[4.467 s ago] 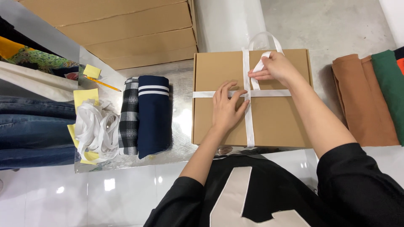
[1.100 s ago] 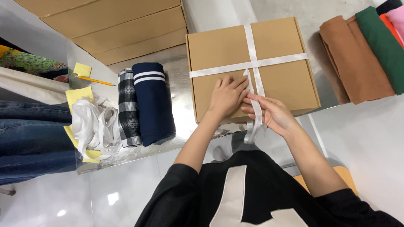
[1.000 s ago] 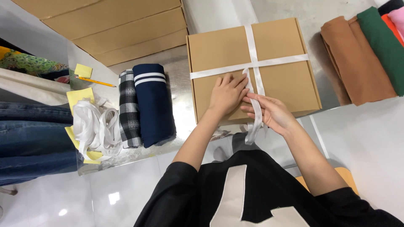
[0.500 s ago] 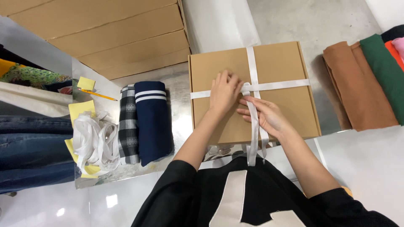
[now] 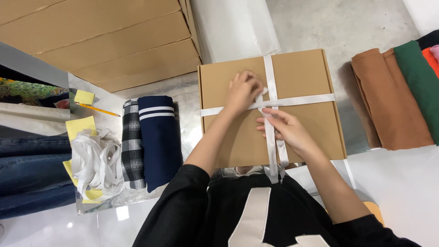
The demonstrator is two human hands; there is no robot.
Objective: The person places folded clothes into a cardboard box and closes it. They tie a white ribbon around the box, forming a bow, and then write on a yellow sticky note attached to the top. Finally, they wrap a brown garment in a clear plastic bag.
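Observation:
A flat brown cardboard box (image 5: pixel 311 123) lies in front of me with a white ribbon (image 5: pixel 302 99) wrapped across and down it in a cross. My left hand (image 5: pixel 242 91) presses and pinches the ribbon near the crossing point. My right hand (image 5: pixel 286 130) grips the ribbon strands just below the crossing. Two loose ribbon ends (image 5: pixel 276 164) hang over the box's near edge.
Folded navy and plaid clothes (image 5: pixel 148 142) and a tangle of white ribbon (image 5: pixel 93 162) on yellow paper lie to the left, beside folded jeans (image 5: pixel 32 174). Large cardboard boxes (image 5: pixel 105 41) stand behind. Brown, green and red folded clothes (image 5: pixel 393 96) lie on the right.
Both hands have moved up the box from its near edge to the ribbon crossing, and the loose ends now trail over the near edge.

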